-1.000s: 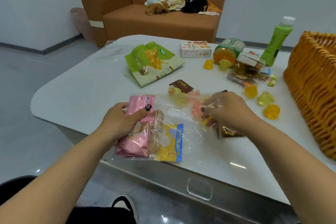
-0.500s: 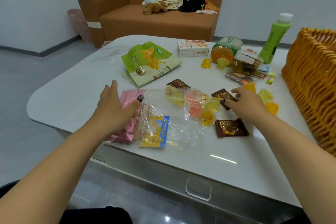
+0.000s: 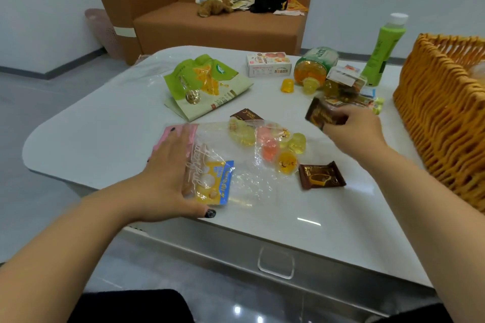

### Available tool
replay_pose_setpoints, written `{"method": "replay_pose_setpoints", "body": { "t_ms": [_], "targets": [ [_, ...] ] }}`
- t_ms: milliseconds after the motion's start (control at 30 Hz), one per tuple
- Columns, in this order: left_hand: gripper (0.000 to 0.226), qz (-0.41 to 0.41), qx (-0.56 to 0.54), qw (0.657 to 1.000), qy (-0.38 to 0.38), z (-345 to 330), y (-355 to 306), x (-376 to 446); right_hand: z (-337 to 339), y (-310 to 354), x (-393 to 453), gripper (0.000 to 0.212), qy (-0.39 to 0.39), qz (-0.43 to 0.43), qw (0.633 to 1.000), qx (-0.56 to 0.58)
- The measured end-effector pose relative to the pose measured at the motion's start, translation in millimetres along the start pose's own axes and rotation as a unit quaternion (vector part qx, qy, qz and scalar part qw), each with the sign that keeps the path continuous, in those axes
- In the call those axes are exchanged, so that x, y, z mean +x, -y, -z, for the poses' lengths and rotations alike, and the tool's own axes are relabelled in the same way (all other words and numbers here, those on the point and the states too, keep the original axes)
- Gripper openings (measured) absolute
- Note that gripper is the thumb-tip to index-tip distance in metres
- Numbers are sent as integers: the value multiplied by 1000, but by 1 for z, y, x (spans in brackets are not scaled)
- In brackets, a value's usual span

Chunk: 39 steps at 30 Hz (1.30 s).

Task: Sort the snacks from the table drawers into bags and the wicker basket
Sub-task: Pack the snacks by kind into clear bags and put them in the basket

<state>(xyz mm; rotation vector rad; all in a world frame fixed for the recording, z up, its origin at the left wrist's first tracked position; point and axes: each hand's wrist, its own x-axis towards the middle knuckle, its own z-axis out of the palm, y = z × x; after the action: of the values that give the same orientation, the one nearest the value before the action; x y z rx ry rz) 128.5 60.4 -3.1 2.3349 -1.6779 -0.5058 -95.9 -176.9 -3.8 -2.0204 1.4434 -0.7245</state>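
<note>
White tabletop (image 3: pixel 86 144) carries everything you are sorting, so take the clear plastic bag (image 3: pixel 236 165) near its front edge as your landmark. Your left hand (image 3: pixel 170 176) lies flat on the bag's left end, fingers straight and slightly spread, pressing down on the pink packet (image 3: pixel 174 132) and the yellow-and-blue packet (image 3: pixel 217 183) inside it. Behind the bag and to its left lies a green snack pouch (image 3: pixel 202 86). Jelly cups (image 3: pixel 267 144) in yellow and orange sit in the bag's right part, and a brown wrapper (image 3: pixel 246 115) pokes out from under its far edge. Just right of the bag a brown chocolate packet (image 3: pixel 321 175) lies flat on the table. Further right and behind, your right hand (image 3: pixel 353 130) is raised, its fingers curled round another brown packet (image 3: pixel 321 115) and pinching it. Beyond that hand you have a small white box (image 3: pixel 269 64), a tipped orange jar (image 3: pixel 313 68) and a green bottle (image 3: pixel 383 52) standing upright. Far right of the bag stands the wicker basket (image 3: pixel 441 113)
</note>
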Motion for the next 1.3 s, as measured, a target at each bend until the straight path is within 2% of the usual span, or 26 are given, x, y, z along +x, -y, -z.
{"method": "replay_pose_setpoints", "body": {
  "t_ms": [33, 100, 200, 233, 333, 467, 633, 700, 833, 933, 1033, 1100, 1200, 1300],
  "targets": [
    [161, 15, -2, 1000, 3, 1, 4, 1, 6, 9, -6, 24, 3, -30, 995, 100],
    [160, 30, -4, 1000, 1, 0, 10, 1, 13, 24, -21, 17, 59, -115, 949, 286],
    [149, 30, -8, 999, -12, -3, 19, 2, 4, 31, -53, 5, 145, -204, 890, 380],
    [146, 30, -7, 999, -16, -4, 23, 4, -2, 30, -63, 8, 162, -212, 884, 384],
    [133, 22, -17, 999, -35, -9, 38, 6, -18, 26, -83, 14, 191, -190, 895, 356],
    [129, 4, -32, 998, -48, -13, 50, 7, -30, 29, -92, 9, 214, -184, 885, 371],
    [101, -28, -25, 997, -66, -16, 57, 9, -42, 35, -94, 13, 264, -150, 911, 279],
    [96, -38, -22, 997, -64, -15, 57, 8, -46, 41, -91, 11, 288, -162, 904, 271],
    [107, -36, -34, 997, -53, -9, 56, 4, -52, 50, -87, 12, 382, -181, 840, 340],
    [132, -15, -56, 997, -46, -5, 52, -2, -59, 53, -83, 17, 399, -197, 807, 389],
    [140, -4, -60, 997, -40, -4, 51, -7, -66, 56, -80, 22, 393, -193, 813, 383],
    [139, -5, -57, 998, -35, -5, 51, -9, -70, 58, -82, 16, 401, -196, 819, 360],
    [138, -10, -53, 998, -29, -5, 50, -10, -78, 59, -88, 9, 425, -197, 830, 303],
    [143, -10, -55, 998, -25, -6, 53, -9, -82, 59, -88, 15, 457, -158, 845, 229]
  ]
}}
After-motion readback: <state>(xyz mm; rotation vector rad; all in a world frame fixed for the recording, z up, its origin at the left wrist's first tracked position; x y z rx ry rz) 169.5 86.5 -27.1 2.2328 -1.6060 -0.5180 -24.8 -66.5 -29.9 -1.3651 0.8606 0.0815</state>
